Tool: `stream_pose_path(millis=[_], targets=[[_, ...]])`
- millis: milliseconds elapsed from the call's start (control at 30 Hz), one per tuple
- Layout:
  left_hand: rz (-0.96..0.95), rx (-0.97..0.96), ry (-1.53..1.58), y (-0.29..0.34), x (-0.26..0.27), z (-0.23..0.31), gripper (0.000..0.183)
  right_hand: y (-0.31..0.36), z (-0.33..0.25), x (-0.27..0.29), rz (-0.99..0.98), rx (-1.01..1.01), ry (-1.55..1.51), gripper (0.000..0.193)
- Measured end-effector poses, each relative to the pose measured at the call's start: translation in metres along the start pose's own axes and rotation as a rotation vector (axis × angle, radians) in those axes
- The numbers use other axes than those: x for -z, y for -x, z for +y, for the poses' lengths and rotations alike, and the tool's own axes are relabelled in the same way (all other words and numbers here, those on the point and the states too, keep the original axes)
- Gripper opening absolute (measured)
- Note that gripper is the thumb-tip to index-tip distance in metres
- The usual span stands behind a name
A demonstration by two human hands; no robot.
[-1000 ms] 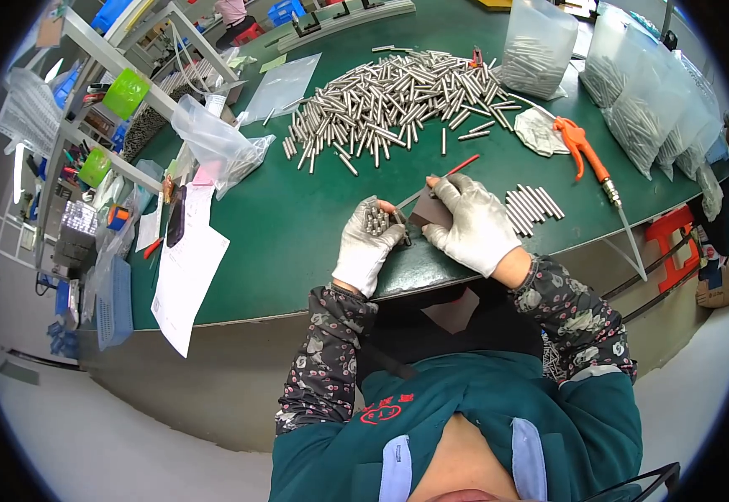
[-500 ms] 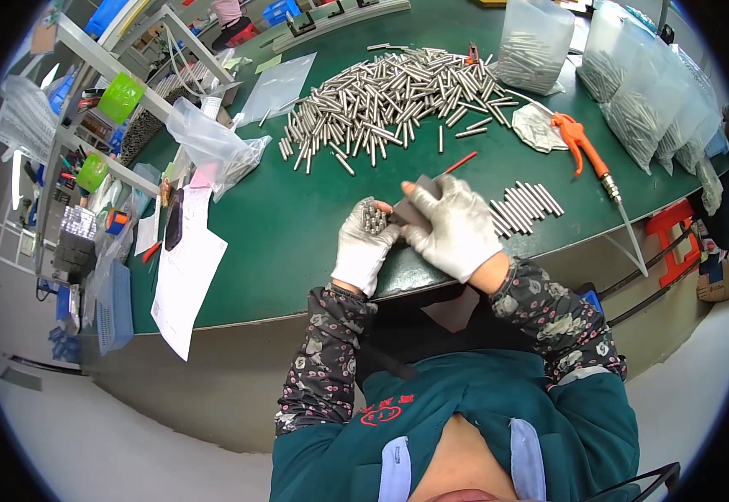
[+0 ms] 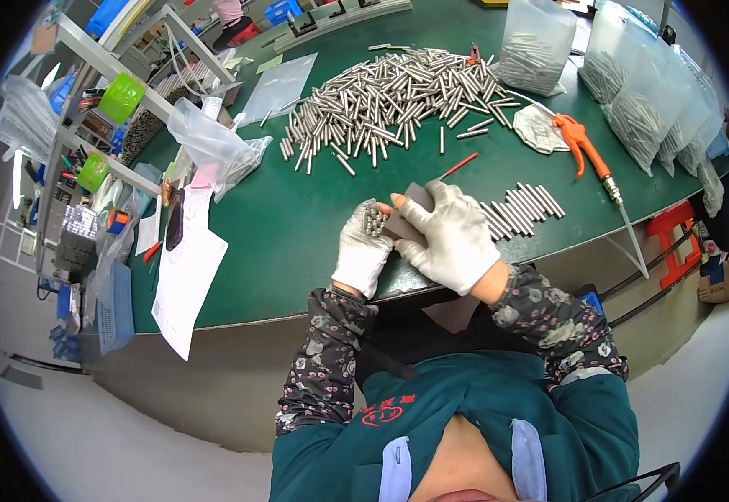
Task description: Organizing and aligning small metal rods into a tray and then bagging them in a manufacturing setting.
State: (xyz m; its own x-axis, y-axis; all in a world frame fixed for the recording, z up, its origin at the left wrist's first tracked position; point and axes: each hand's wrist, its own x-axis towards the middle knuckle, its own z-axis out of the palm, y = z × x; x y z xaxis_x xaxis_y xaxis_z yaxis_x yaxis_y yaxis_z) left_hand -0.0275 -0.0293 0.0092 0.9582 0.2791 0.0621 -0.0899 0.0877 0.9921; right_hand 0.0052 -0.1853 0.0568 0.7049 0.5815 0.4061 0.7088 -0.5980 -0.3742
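Observation:
My left hand (image 3: 361,247), in a white glove with bare fingertips, is closed round a bundle of metal pins (image 3: 374,221), whose ends face up. My right hand (image 3: 455,238), gloved alike, grips a dark grey flat sheet (image 3: 415,201), likely abrasive paper or a pad, against the bundle's right side. Just right of that hand, several metal pins (image 3: 525,209) lie side by side in a row on the green table (image 3: 272,268). Beyond both hands spreads a big heap of loose pins (image 3: 390,96). A thin red stick (image 3: 460,165) lies above my right hand.
An orange air gun (image 3: 580,146) lies at the right beside a crumpled white cloth (image 3: 539,128). Clear bags of pins (image 3: 639,117) stand at the far right, another bag (image 3: 535,50) behind the heap. On the left are paper sheets (image 3: 187,276), a dark phone (image 3: 175,219) and a plastic bag (image 3: 214,138).
My right hand has shifted slightly left and down with the grey sheet, against the bundle. My left hand stays in nearly the same place, still holding the pins.

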Motion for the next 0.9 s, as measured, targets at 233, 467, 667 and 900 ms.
stream_pose_path(millis=[233, 467, 667, 900], targets=[[-0.021, 0.037, -0.062, 0.005, -0.005, 0.008, 0.034, -0.001, 0.009, 0.005, 0.07, 0.001, 0.048, 0.05], [-0.072, 0.045, 0.011, 0.003, -0.001, 0.006, 0.028, -0.013, 0.028, 0.015, 0.088, -0.14, 0.202, 0.048], [-0.119, 0.007, 0.009, 0.003, 0.0, 0.008, 0.025, -0.022, 0.048, 0.032, 0.077, -0.291, 0.357, 0.049], [-0.141, 0.023, 0.029, 0.004, 0.001, 0.004, 0.027, -0.018, 0.081, 0.019, 0.282, -0.233, 0.605, 0.054]])
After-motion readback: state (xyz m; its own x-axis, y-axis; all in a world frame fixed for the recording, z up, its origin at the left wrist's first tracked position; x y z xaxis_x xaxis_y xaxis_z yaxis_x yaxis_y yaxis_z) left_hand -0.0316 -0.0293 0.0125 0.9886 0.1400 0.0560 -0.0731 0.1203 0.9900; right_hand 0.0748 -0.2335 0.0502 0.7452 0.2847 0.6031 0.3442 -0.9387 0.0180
